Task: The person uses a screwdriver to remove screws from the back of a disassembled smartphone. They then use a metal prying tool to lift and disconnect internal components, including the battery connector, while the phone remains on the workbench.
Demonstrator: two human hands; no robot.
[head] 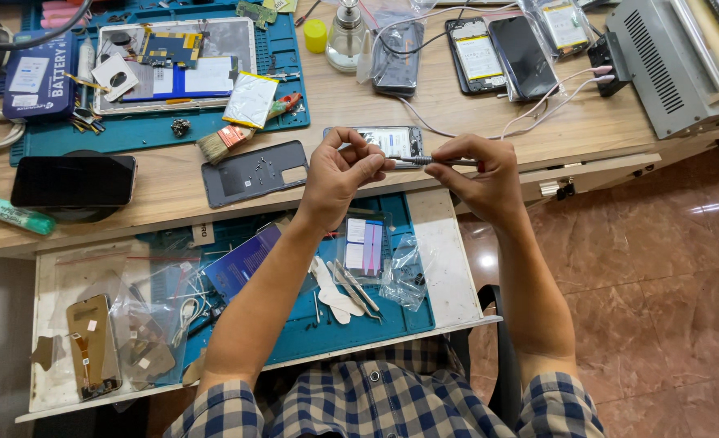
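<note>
Metal glints between two hands above the wooden bench: a slim screwdriver (440,161) lies level, its long axis running left to right, just in front of an opened phone (392,139). The right hand (481,174) pinches the handle end, fingers pressed together around it; the left hand (339,172) closes finger and thumb at the tip end. Both hands meet at the tool, the right holding more of it. A grey back cover (254,172) lies left of the phone.
</note>
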